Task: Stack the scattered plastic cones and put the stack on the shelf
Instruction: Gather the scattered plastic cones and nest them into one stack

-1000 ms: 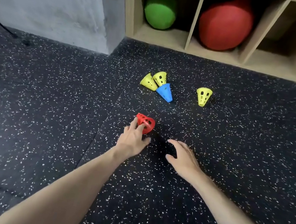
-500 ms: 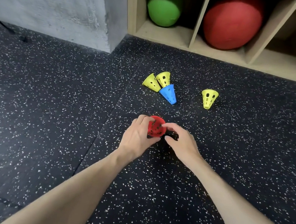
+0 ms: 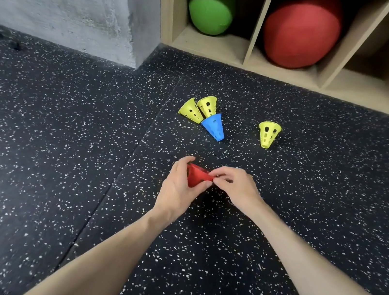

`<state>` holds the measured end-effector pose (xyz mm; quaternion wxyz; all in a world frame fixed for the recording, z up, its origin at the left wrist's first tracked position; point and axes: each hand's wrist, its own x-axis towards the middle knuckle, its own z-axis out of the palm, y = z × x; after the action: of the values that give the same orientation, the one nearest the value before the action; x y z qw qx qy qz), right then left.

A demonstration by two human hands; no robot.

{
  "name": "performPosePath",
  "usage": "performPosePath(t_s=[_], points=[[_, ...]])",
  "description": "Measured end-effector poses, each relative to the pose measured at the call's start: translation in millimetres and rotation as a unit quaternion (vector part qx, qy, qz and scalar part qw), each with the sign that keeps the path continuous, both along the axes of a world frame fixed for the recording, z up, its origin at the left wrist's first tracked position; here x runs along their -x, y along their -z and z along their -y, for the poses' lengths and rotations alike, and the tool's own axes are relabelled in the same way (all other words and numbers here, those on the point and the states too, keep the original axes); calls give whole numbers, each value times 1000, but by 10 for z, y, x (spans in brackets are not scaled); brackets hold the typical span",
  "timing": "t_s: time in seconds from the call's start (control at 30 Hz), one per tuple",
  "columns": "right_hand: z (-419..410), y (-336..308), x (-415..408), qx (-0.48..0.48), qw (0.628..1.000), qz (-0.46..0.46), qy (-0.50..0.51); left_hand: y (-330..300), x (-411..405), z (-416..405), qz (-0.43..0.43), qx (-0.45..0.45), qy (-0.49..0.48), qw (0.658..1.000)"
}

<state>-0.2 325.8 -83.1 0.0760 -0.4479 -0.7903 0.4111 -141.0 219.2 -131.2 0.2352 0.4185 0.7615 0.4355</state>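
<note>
A red perforated cone point(image 3: 197, 178) is held just above the speckled floor between both hands. My left hand point(image 3: 178, 187) grips its wide end from the left, and my right hand point(image 3: 235, 188) pinches its narrow end from the right. Farther off, two yellow cones point(image 3: 190, 111) point(image 3: 207, 105) lie against a blue cone point(image 3: 214, 126). A third yellow cone point(image 3: 268, 133) lies alone to the right. The wooden shelf point(image 3: 249, 54) stands at the back along the floor.
A green ball point(image 3: 210, 9) and a larger red ball point(image 3: 299, 32) fill two shelf compartments; the compartment point(image 3: 378, 74) to their right shows no contents. A grey concrete wall corner point(image 3: 131, 22) juts out left of the shelf.
My left hand lifted the red cone off the floor and turned it. My right hand moved in from the right and took hold of its narrow end.
</note>
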Motion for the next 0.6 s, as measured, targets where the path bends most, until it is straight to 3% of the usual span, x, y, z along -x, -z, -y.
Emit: performPosePath(t_s=[0.37, 0.6], points=[[-689, -5, 106, -37, 994, 89, -53, 260, -140, 25, 39, 5, -55, 998], [-991, 13, 303, -71, 991, 86, -69, 391, -264, 145, 20, 4, -65, 998]])
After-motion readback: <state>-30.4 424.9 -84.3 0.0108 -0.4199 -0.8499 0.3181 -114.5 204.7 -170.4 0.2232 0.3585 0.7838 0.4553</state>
